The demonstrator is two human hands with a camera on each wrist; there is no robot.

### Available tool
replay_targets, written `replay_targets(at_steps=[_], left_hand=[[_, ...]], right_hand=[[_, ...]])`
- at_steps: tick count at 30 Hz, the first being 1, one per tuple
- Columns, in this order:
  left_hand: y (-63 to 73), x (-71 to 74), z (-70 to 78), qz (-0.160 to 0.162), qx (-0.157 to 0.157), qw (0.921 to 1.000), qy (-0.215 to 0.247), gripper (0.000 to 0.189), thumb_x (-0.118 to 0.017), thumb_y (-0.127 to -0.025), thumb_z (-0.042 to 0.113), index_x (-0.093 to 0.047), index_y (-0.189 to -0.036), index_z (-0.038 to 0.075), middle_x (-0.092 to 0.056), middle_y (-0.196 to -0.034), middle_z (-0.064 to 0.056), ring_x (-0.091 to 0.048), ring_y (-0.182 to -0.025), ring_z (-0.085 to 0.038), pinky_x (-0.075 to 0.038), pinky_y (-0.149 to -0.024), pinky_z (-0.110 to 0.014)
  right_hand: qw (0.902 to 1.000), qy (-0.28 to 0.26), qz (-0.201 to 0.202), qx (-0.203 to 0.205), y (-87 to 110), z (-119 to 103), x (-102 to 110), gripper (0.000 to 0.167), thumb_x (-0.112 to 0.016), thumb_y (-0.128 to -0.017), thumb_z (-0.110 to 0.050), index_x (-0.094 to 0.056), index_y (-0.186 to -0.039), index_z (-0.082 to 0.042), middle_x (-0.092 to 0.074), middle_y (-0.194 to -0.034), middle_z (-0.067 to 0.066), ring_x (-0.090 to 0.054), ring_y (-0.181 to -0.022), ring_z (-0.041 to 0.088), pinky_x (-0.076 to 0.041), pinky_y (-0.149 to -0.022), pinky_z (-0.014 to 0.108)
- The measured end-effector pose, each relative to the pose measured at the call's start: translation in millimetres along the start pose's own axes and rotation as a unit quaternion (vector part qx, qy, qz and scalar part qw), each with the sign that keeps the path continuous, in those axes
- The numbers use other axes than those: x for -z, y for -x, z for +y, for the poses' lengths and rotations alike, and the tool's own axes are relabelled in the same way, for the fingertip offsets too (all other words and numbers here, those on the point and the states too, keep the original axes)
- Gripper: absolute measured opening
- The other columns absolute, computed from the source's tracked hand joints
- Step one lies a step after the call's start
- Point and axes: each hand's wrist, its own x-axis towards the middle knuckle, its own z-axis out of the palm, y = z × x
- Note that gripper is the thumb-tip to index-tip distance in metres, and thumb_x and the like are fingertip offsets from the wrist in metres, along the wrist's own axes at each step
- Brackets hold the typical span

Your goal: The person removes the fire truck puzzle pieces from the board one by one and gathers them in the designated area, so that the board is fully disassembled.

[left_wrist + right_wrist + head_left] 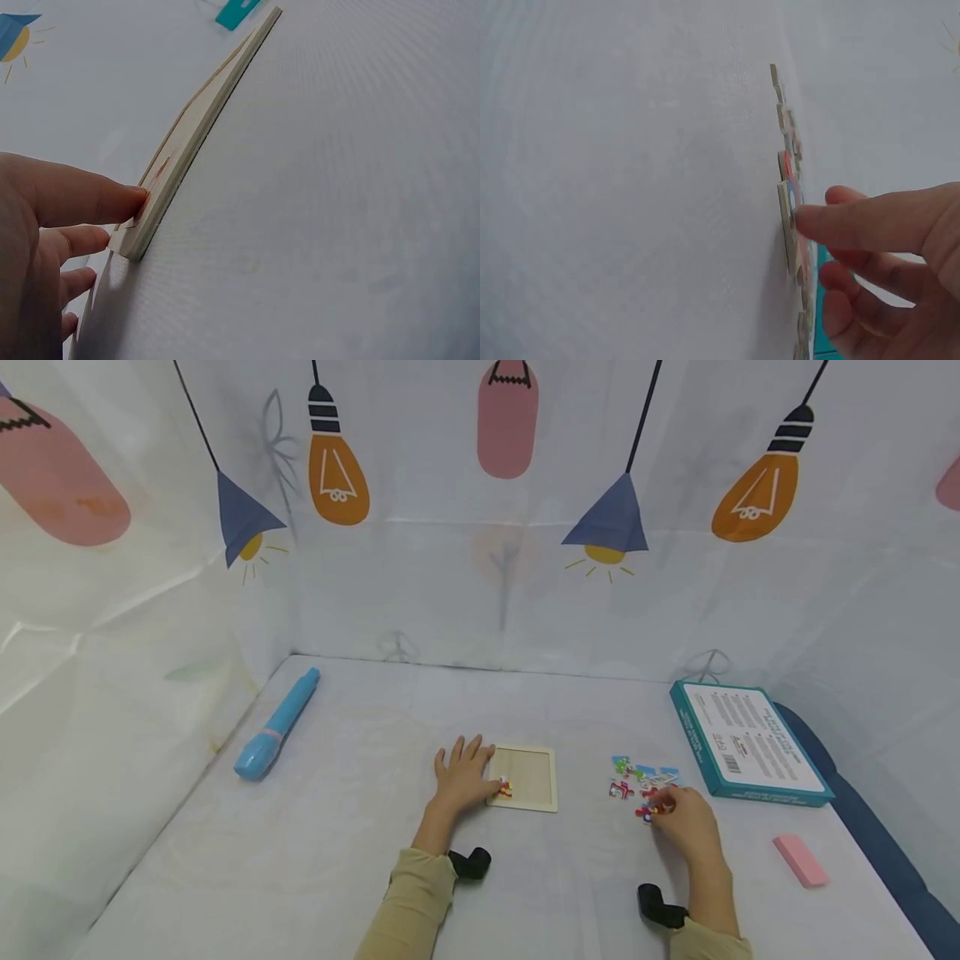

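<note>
My left hand (462, 779) rests with spread fingers at the left edge of a shallow wooden puzzle tray (555, 781). Its thumb presses a small colourful puzzle piece (506, 791) in the tray's left part. In the left wrist view the thumb (124, 202) reaches over the tray's rim while the other fingers lie beyond its corner. At the right, my right hand (686, 822) bends over a loose group of puzzle pieces (621, 789). Thumb and index finger pinch one red, yellow and blue piece (647, 812) at the group's near side; the fingertips partly cover it.
A teal-edged box (753, 739) lies at the back right, beside a dark blue chair back (877, 827). Nearer is a pink eraser-like block (801, 861). A blue pen-shaped device (277, 724) lies at the left. Printed white sheets hang around the table.
</note>
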Motion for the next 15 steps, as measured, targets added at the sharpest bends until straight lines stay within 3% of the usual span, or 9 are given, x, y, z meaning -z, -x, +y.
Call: replay_targets(at_steps=[3, 8, 15], left_hand=[[0.1, -0.3, -0.3, -0.001, 0.0, 1.0, -0.003, 0.062, -0.063, -0.078, 0.042, -0.049, -0.133, 0.018, -0.032, -0.148, -0.006, -0.017, -0.138, -0.033, -0.007, -0.105, -0.06], [0.6, 0.0, 0.2, -0.002, -0.002, 1.0, -0.001, 0.062, -0.064, -0.078, 0.042, -0.049, -0.133, 0.017, -0.032, -0.148, -0.007, -0.018, -0.138, -0.033, -0.006, -0.104, -0.06], [0.2, 0.0, 0.6, -0.003, 0.0, 1.0, -0.003, 0.063, -0.063, -0.078, 0.043, -0.048, -0.134, 0.018, -0.032, -0.148, -0.006, -0.017, -0.138, -0.033, -0.007, -0.104, -0.06]], right_hand=[[0.9983, -0.057, 0.007, -0.004, -0.4, -4, -6, 0.024, -0.065, -0.081, -0.007, -0.062, -0.103, 0.003, -0.058, -0.098, 0.02, -0.052, -0.088, 0.029, -0.049, -0.072, 0.036], [0.985, -0.171, 0.021, -0.007, -6.5, -19, -17, 0.029, -0.064, -0.086, -0.014, -0.06, -0.111, -0.002, -0.059, -0.106, 0.016, -0.053, -0.093, 0.025, -0.048, -0.063, 0.021], [0.9739, -0.226, 0.002, 0.019, -14.8, -45, -32, 0.029, -0.062, -0.088, -0.015, -0.058, -0.115, -0.005, -0.059, -0.111, 0.013, -0.053, -0.098, 0.021, -0.045, -0.075, 0.016]])
